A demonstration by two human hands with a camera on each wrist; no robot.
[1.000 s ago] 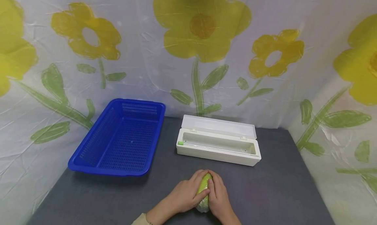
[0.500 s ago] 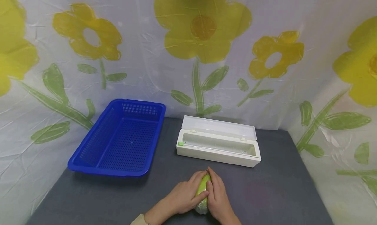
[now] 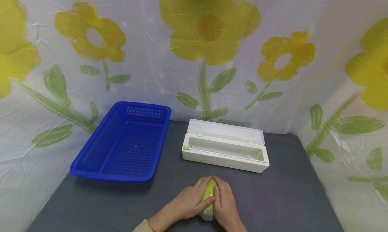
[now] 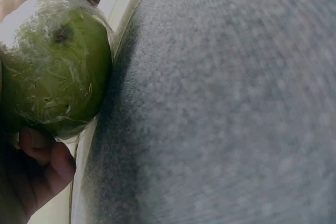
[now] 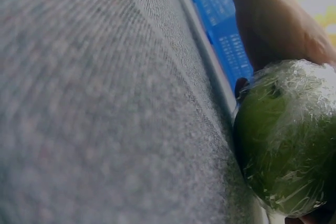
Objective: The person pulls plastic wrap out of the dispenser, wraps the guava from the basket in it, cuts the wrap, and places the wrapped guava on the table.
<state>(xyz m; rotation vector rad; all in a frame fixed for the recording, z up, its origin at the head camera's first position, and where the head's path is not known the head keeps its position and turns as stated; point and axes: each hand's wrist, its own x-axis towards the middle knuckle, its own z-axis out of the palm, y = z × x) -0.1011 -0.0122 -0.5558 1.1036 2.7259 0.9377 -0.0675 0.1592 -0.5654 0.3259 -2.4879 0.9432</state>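
A green fruit in crinkled clear plastic wrap (image 3: 208,195) lies on the grey tabletop at the front centre in the head view. My left hand (image 3: 190,201) curves round its left side, thumb across the top. From the right, my right hand (image 3: 224,201) grips the same fruit, and the fingertips of both hands nearly meet at its far end. A dark spot marks one end of the wrapped fruit (image 4: 58,72) in the left wrist view. The right wrist view shows the wrapped fruit (image 5: 289,140) close to the grey surface. Its exact kind is hard to tell.
Behind the hands stands a long white box (image 3: 224,159), its lid (image 3: 225,131) tipped back and a green slider (image 3: 186,148) at its left front edge. To the left sits a blue perforated plastic basket (image 3: 115,176). A flower-printed curtain (image 3: 145,73) hangs round the table's back and sides.
Both hands keep hold of the wrapped fruit in almost the same spot. The right fingertips lift slightly, then settle back on it.
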